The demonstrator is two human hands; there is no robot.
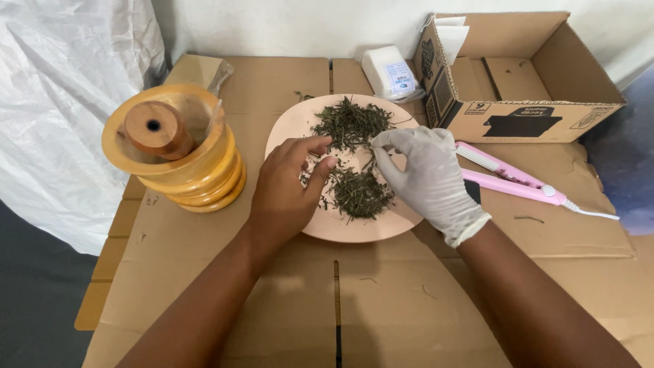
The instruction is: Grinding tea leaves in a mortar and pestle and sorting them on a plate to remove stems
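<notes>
A: Where are the hands?
B: Over a pink plate [320,232] of dried green herbs [351,123]. The bare left hand [286,187] pinches strands; the white-gloved right hand [426,174] pinches a sprig.
A: Nearby?
B: Wooden mortar [174,167] left, pink hair straightener [511,177] right.

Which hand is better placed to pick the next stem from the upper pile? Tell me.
Probably the right hand: its gloved fingertips already touch the upper herb pile on the pink plate. The left hand sits lower.
</notes>
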